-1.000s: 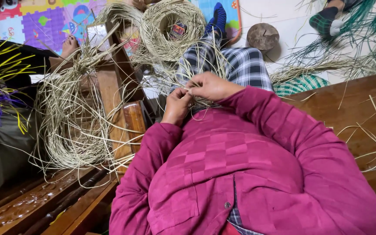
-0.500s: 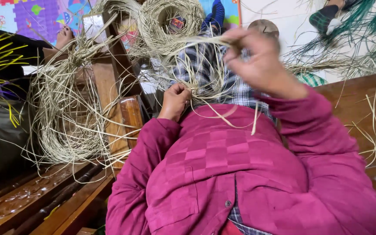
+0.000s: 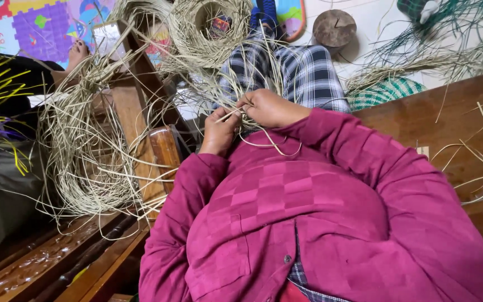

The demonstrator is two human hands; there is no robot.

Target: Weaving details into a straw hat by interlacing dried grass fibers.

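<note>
Both hands meet over the lap. The left hand (image 3: 219, 130) pinches a pale straw strand (image 3: 231, 113) between thumb and fingers; the right hand (image 3: 268, 107), raised high half a second ago, has come back down and closes on the same bundle, so a strand appears pulled through and the weaving resumes. Around them: checked trousers (image 3: 308, 72), a wooden bench (image 3: 420, 123), straw coils (image 3: 85, 151), a woven ring (image 3: 211, 28), a coloured mat (image 3: 29, 28).
</note>
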